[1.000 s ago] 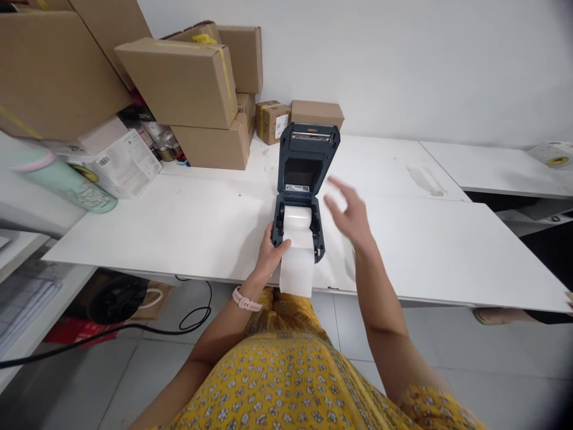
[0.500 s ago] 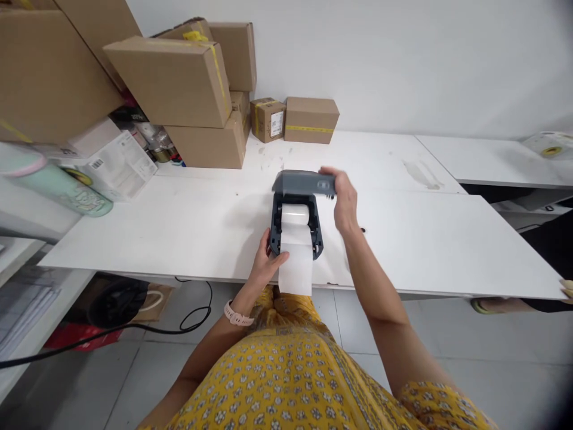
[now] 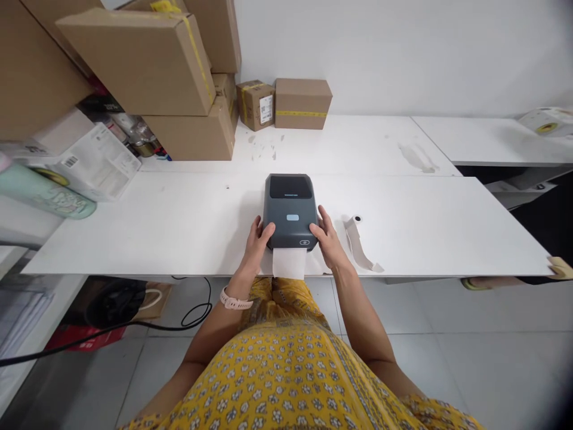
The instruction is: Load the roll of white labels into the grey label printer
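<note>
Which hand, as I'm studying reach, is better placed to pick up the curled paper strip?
Probably the right hand: the paper strip lies beside it, while the left hand holds the opposite side of the printer.

Free tabletop [image 3: 179, 227] left of the printer [image 3: 290, 206], a paper strip [image 3: 356, 246] in the way to its right

From my end of the feed I see a plain white wall [image 3: 380, 54] behind a long white table [image 3: 430, 230], its top split lengthwise by a seam and marked by a greyish stain [image 3: 418, 158] toward the right rear. Another white tabletop [image 3: 487, 140] adjoins it at far right, dark underneath. Below, I make out pale grey floor tiles [image 3: 394, 346] with thin joints, under soft, even light.
</note>
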Motion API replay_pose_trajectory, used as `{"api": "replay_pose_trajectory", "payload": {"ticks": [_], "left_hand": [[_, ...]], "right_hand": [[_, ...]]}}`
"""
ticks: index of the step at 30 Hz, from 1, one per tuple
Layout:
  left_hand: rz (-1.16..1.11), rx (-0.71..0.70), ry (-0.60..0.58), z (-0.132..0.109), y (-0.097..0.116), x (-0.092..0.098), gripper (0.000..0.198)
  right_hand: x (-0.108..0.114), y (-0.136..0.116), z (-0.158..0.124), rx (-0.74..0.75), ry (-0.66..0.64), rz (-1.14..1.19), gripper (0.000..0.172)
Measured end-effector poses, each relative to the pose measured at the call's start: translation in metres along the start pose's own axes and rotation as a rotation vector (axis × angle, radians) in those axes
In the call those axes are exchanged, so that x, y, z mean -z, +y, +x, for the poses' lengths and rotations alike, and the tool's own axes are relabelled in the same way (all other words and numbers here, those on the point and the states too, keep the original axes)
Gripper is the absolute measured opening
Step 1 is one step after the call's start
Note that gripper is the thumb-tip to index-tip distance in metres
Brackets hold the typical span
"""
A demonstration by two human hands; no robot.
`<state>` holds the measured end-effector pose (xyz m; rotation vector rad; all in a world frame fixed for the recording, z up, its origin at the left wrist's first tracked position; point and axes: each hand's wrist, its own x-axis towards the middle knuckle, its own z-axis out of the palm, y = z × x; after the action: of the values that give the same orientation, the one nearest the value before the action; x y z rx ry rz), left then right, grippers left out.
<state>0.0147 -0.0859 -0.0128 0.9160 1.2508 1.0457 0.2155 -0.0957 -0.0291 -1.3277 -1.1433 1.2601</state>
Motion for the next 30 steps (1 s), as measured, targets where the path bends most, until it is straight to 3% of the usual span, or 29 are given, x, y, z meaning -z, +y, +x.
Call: {"api": "replay_pose_trajectory", "payload": {"ticks": [3,7,11,20,23,27,30], "left_hand": [[0.013,-0.002,-0.018,0.001,0.001,0.002,0.091],[-0.014,-0.038,-0.019,0.004,-0.003,0.006,0.101],[-0.034,-0.073,-0.028,0.006,-0.012,0.009,0.106],[-0.006,-0.178,0.005,0.011,-0.019,0.007,0.091],[0.034,-0.19,0.029,-0.003,-0.02,0.009,0.085],[0.159,-0.213,0.185,-0.043,-0.039,0.013,0.055],[0.178,0.031,-0.05,-0.066,-0.054,0.012,0.042]], "right_hand": [[0.004,-0.003,0.001,-0.029,-0.07,0.077,0.104],[0.004,-0.005,-0.002,-0.028,-0.043,0.133,0.11],[0.001,0.002,-0.003,-0.004,0.001,0.17,0.103],[-0.003,0.015,0.001,0.109,0.064,0.187,0.102],[-0.001,0.013,0.0,0.106,0.044,0.151,0.1],[-0.003,0.013,-0.001,0.103,0.059,0.159,0.099],[-0.006,0.016,-0.001,0.102,0.081,0.188,0.099]]}}
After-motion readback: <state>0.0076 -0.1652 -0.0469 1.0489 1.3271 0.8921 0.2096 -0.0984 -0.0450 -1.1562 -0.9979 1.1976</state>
